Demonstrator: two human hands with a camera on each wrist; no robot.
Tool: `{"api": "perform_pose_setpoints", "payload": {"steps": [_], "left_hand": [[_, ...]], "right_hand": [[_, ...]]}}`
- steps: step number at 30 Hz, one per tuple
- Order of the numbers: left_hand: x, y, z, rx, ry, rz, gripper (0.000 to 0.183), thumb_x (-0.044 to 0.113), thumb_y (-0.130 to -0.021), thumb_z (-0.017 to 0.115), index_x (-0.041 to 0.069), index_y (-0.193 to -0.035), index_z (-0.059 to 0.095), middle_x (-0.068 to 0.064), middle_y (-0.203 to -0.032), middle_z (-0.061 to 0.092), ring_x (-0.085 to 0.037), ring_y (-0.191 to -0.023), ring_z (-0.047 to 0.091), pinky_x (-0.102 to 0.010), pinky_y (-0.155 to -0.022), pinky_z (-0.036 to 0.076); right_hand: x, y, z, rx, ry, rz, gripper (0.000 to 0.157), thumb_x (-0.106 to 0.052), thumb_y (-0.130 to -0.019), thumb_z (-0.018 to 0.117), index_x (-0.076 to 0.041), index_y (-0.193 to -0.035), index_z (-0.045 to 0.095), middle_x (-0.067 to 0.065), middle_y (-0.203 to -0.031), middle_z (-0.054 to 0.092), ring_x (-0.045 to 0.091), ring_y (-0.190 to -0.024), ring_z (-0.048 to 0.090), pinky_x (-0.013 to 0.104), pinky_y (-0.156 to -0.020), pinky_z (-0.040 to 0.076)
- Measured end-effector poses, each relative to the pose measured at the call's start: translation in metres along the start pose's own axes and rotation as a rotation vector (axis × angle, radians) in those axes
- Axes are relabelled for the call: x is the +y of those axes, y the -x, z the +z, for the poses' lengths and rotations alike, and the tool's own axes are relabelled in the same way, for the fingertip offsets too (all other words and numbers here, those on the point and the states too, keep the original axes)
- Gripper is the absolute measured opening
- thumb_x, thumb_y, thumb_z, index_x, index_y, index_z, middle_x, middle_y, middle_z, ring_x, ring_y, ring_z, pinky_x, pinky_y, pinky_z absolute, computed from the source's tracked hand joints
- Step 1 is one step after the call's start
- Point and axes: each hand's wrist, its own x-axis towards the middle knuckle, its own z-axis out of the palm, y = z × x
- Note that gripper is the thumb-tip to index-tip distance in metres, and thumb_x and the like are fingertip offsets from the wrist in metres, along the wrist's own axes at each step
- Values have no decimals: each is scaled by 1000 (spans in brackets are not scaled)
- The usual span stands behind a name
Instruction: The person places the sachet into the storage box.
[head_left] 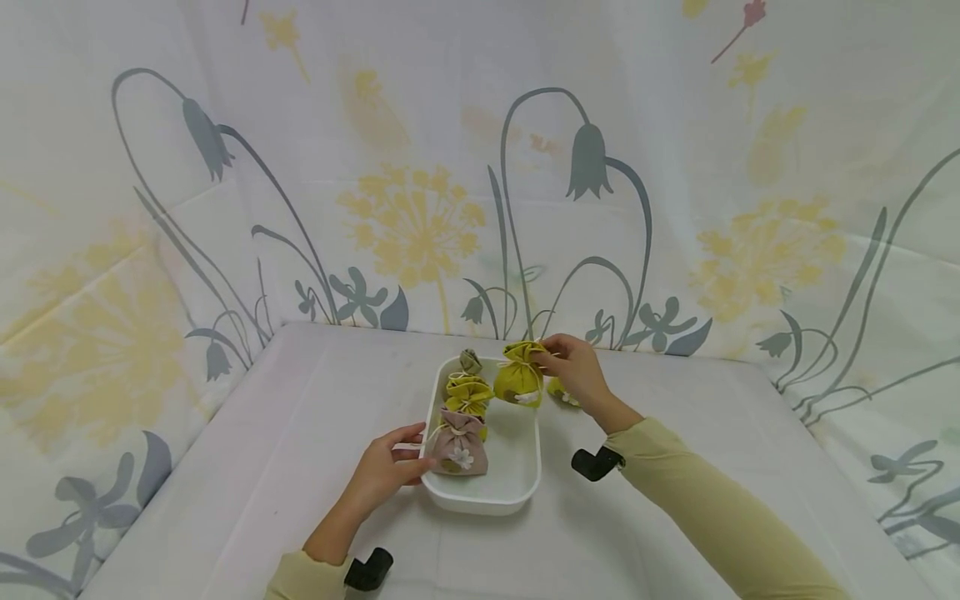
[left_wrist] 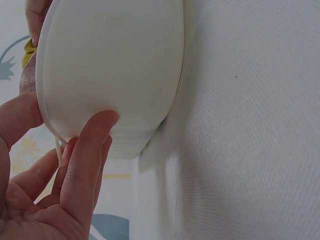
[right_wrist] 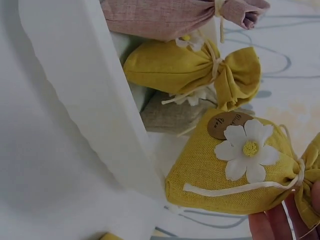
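Note:
My left hand (head_left: 384, 468) grips the left side of a white plastic tub (head_left: 480, 505), thumb over the rim and fingers along the outer wall. My right hand (head_left: 579, 368) pinches the gathered neck of a yellow drawstring pouch (right_wrist: 235, 170), held over the tub's far right rim. A white fabric flower and a round brown tag decorate this pouch. Along the tub's left side, a pink pouch (head_left: 459, 446) stands nearest me. Behind it come another yellow pouch (head_left: 468, 395) and a grey-beige pouch (head_left: 470, 362).
Another yellow pouch (head_left: 561, 392) lies on the white tablecloth (head_left: 300, 400) just right of the tub, partly hidden by my right hand. At the far table edge hangs a flower-printed white curtain (head_left: 450, 125), which also runs down both sides.

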Motion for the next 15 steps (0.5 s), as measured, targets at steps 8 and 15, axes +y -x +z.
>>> {"api": "perform_pose_setpoints", "payload": {"steps": [8,15], "left_hand": [[-2,-1,0,-6,1,15,58,7,-78,75,1,-131,51,-14,-116,55,-28,-99,61,-33,-65,58],[-2,-1,-1,-9,4,16,58,8,-78,75,2,-131,51,-14,-116,54,-27,-98,60,-33,-65,58]], "right_hand": [[1,-7,13,10,52,4,17,-5,-88,64,7,-99,62,18,-96,65,25,-86,64,38,-77,55],[8,-7,20,-14,86,25,14,-8,-87,66,3,-96,63,13,-91,64,24,-84,63,34,-75,56]]}}
